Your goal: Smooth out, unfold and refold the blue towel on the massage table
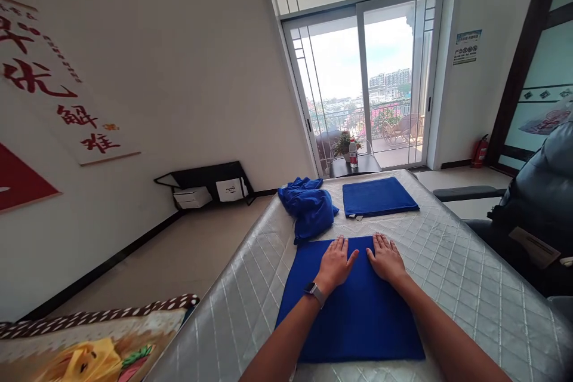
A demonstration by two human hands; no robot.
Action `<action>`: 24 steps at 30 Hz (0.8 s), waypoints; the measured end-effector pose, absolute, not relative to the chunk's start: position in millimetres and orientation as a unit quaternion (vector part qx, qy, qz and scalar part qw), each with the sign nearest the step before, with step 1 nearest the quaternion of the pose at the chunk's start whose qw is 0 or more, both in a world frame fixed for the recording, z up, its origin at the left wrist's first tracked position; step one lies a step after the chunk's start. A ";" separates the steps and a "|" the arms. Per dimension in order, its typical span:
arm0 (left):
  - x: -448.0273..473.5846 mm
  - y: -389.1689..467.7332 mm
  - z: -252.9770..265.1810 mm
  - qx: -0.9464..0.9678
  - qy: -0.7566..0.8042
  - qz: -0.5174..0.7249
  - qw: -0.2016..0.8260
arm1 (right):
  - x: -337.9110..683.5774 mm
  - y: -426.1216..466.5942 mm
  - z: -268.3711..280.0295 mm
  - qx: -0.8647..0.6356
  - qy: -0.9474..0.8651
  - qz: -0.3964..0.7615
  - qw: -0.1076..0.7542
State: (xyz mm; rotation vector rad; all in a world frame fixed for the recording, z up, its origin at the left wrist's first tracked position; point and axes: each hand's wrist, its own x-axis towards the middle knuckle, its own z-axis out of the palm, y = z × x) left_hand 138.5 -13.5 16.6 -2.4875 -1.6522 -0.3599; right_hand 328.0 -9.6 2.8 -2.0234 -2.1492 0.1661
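A blue cloth [358, 322] lies spread flat on the quilted silver-white mattress [465, 274] in front of me. Near its far edge, my left hand [336, 261] rests flat on it, fingers stretched forward and thumb out. My right hand [385, 258] presses palm-down by the far right corner, its fingers also extended. Neither hand grips anything. Past my hands, a second blue cloth [378, 197] is laid out as a neat flat rectangle with a small tag at its near edge. A crumpled heap of blue cloth [308, 206] sits at the far left, touching or almost touching the cloth under my hands.
Beyond the mattress stands a small table [362, 164] with a bottle [353, 153] and a potted plant [344, 142], before glass sliding doors. A dark chair [541, 191] is at the right. Patterned bedding [107, 340] lies lower left; a low black rack [210, 182] stands along the wall.
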 end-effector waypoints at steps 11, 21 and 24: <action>177.2 3.5 -1.9 -0.842 -0.520 -0.139 0.033 | 328.9 -7.0 -0.9 -0.676 -0.730 0.040 0.091; 41.5 -0.9 0.8 -0.764 -0.634 -0.103 0.053 | 327.1 -6.8 0.3 -0.675 -0.731 0.037 0.093; 27.1 -2.2 -1.1 -0.751 -0.649 -0.106 0.059 | 326.7 -6.2 -0.7 -0.674 -0.732 0.032 0.090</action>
